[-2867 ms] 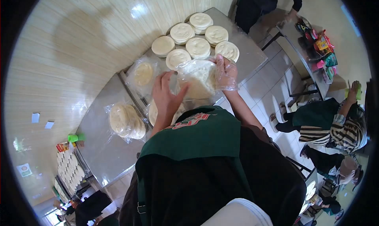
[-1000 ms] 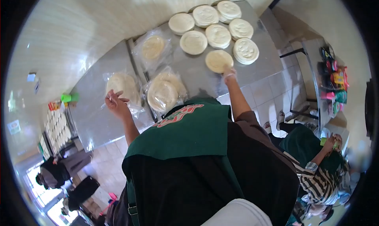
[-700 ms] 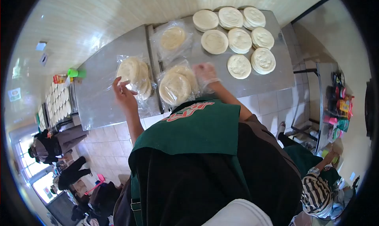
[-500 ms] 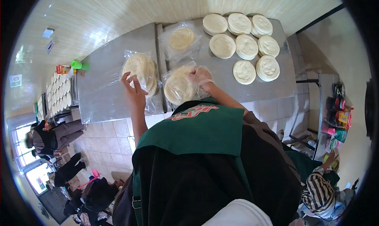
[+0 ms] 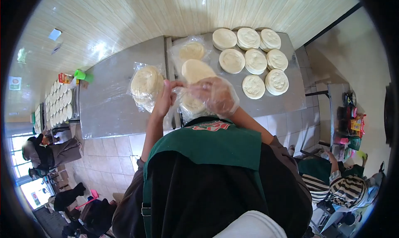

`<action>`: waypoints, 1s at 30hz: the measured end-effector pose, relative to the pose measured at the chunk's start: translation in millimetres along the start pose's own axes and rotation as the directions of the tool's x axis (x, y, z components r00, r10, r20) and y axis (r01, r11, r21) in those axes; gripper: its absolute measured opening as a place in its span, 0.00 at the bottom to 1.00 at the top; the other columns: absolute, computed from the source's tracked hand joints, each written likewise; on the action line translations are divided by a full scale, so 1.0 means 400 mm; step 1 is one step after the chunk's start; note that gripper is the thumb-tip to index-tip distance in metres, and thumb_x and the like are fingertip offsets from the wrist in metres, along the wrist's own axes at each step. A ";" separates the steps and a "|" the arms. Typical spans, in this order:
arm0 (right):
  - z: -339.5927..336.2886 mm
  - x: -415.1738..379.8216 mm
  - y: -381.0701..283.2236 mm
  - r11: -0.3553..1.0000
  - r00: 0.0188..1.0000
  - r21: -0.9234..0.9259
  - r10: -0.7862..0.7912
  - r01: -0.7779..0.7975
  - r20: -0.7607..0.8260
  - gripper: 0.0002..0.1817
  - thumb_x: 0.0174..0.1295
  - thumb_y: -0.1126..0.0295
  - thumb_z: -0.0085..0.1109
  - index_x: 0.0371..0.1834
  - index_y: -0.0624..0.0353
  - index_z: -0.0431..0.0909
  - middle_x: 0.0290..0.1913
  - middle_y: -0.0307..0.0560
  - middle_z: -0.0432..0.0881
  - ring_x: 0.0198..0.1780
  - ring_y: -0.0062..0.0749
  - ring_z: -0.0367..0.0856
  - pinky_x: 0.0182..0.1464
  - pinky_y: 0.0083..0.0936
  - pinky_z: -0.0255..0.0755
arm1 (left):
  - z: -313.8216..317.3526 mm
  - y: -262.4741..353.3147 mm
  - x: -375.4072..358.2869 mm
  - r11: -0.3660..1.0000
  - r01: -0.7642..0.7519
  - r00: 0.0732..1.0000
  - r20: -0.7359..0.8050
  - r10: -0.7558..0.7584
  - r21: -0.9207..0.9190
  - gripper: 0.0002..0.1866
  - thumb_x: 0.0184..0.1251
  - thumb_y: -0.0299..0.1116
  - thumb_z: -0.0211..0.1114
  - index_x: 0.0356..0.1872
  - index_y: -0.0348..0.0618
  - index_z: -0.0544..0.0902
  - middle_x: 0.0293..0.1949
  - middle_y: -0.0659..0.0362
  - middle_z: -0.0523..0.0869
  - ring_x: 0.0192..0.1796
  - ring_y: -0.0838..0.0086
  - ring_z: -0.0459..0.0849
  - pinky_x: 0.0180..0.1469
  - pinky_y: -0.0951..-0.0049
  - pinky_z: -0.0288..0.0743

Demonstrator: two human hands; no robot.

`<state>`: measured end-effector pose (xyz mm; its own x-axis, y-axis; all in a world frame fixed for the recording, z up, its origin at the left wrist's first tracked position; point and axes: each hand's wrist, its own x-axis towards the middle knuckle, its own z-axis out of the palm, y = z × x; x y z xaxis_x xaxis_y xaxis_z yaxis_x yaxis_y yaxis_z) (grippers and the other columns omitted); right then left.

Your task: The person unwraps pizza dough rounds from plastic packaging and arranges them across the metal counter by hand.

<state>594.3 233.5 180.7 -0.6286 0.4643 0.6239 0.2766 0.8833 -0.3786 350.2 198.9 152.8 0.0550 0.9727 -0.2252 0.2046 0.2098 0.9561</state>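
My right hand, in a clear plastic glove, is closed on a pale round flatbread, raised and tilted beyond the fingers. My left hand is bare, its fingers pinched at the edge of a clear plastic bag, close to the right fingertips. Under the right hand lies another flatbread in plastic, partly hidden. Just left of my left hand sits a bagged stack of flatbreads. Farther back, one more flatbread lies on plastic.
Several stacks of flatbreads stand on the right of the metal table. A green cup is by its left end. A person stands at far left, and people in striped sleeves are at lower right.
My right hand has lifted a flatbread off the bagged one and moved nearer my left hand. My left hand has moved right and its spread fingers have closed.
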 end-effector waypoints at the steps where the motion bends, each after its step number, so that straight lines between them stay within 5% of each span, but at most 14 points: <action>1: 0.000 -0.005 -0.029 0.999 0.999 -0.038 -0.020 0.022 0.049 0.10 0.59 0.66 0.59 0.43 0.49 0.81 0.50 0.40 0.84 0.49 0.36 0.83 0.51 0.37 0.75 | 0.004 -0.001 0.018 0.997 0.037 0.998 0.050 -0.034 -0.063 0.27 0.74 0.54 0.51 0.43 0.36 0.82 0.29 0.59 0.83 0.36 0.75 0.82 0.43 0.73 0.75; 3: 0.003 -0.029 -0.053 0.994 0.987 -0.070 -0.074 0.084 0.140 0.10 0.60 0.62 0.59 0.42 0.48 0.82 0.50 0.37 0.84 0.52 0.36 0.82 0.53 0.37 0.75 | 0.045 0.053 0.038 0.999 0.003 0.996 0.087 0.000 -0.034 0.24 0.72 0.50 0.57 0.48 0.35 0.80 0.30 0.60 0.85 0.38 0.78 0.82 0.45 0.75 0.76; 6: -0.038 -0.057 -0.058 0.984 0.960 0.137 0.068 -0.109 0.273 0.12 0.61 0.59 0.60 0.44 0.49 0.82 0.51 0.40 0.84 0.53 0.39 0.81 0.54 0.35 0.74 | 0.084 0.104 0.033 0.992 -0.112 0.988 0.114 0.105 0.065 0.20 0.70 0.42 0.63 0.51 0.34 0.79 0.39 0.58 0.86 0.43 0.79 0.81 0.47 0.75 0.75; 9: -0.081 -0.110 -0.029 0.881 0.895 0.245 0.437 -0.406 -0.088 0.15 0.63 0.56 0.60 0.45 0.52 0.81 0.47 0.41 0.84 0.49 0.34 0.82 0.52 0.31 0.74 | 0.088 0.121 0.020 0.999 -0.049 0.980 0.192 0.051 -0.016 0.20 0.69 0.39 0.64 0.54 0.34 0.78 0.45 0.59 0.86 0.46 0.79 0.81 0.50 0.74 0.75; 11: -0.071 -0.141 0.014 0.489 0.455 0.570 0.865 -0.661 -0.214 0.17 0.67 0.54 0.58 0.46 0.57 0.80 0.41 0.40 0.84 0.43 0.28 0.81 0.49 0.25 0.73 | 0.099 0.137 0.017 0.993 -0.001 0.969 0.247 0.030 -0.115 0.20 0.69 0.39 0.64 0.55 0.34 0.78 0.46 0.60 0.85 0.47 0.79 0.80 0.51 0.74 0.74; 14: -0.084 -0.139 0.074 0.245 0.405 0.777 0.914 -0.580 0.014 0.20 0.68 0.54 0.56 0.46 0.62 0.80 0.37 0.35 0.82 0.38 0.21 0.77 0.45 0.21 0.71 | 0.135 0.182 0.019 0.988 0.022 0.950 0.311 0.027 -0.152 0.20 0.70 0.39 0.63 0.55 0.35 0.78 0.46 0.61 0.85 0.47 0.80 0.80 0.52 0.75 0.74; 17: -0.114 -0.124 0.087 0.054 0.324 0.651 0.897 -0.757 0.302 0.21 0.69 0.54 0.56 0.51 0.62 0.79 0.47 0.41 0.81 0.47 0.24 0.76 0.53 0.23 0.69 | 0.144 0.233 0.009 0.998 0.055 0.955 0.294 -0.048 -0.014 0.19 0.71 0.40 0.62 0.54 0.36 0.79 0.46 0.61 0.84 0.46 0.80 0.79 0.50 0.76 0.73; 19: -0.126 -0.113 0.089 0.184 0.339 0.684 0.936 -0.705 0.097 0.22 0.68 0.53 0.56 0.51 0.62 0.79 0.47 0.41 0.80 0.46 0.23 0.75 0.51 0.22 0.69 | 0.145 0.228 0.016 0.996 0.069 0.969 0.241 -0.055 -0.051 0.18 0.71 0.40 0.62 0.53 0.37 0.80 0.48 0.60 0.83 0.44 0.80 0.79 0.49 0.77 0.72; 23: -0.183 -0.053 0.051 0.165 0.092 0.823 0.986 -0.544 -0.137 0.19 0.66 0.58 0.61 0.49 0.63 0.78 0.39 0.37 0.81 0.39 0.19 0.75 0.43 0.21 0.70 | 0.123 0.168 0.053 0.995 -0.062 0.973 0.219 0.078 -0.078 0.16 0.68 0.41 0.66 0.47 0.38 0.83 0.49 0.59 0.80 0.42 0.78 0.78 0.47 0.78 0.71; 26: -0.183 -0.044 0.024 0.332 0.239 0.783 0.941 -0.526 -0.238 0.19 0.66 0.60 0.61 0.52 0.62 0.75 0.43 0.39 0.81 0.43 0.24 0.78 0.47 0.22 0.72 | 0.151 0.173 0.045 0.975 -0.223 0.972 0.068 0.223 -0.005 0.15 0.66 0.40 0.68 0.43 0.37 0.85 0.50 0.58 0.78 0.44 0.78 0.77 0.46 0.78 0.72; 30: -0.228 -0.107 0.052 0.033 0.404 0.966 0.911 -0.257 0.077 0.20 0.67 0.58 0.58 0.55 0.60 0.74 0.49 0.44 0.81 0.51 0.28 0.79 0.54 0.24 0.73 | 0.140 0.201 0.048 0.967 -0.229 0.973 0.011 0.232 -0.111 0.14 0.63 0.38 0.70 0.41 0.37 0.86 0.52 0.57 0.79 0.51 0.76 0.77 0.49 0.76 0.72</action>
<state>693.2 237.8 208.6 -0.0580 0.9877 -0.1452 -0.5315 -0.1537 -0.8330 422.2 228.9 214.7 0.1120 0.9937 0.0004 0.0772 -0.0091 0.9970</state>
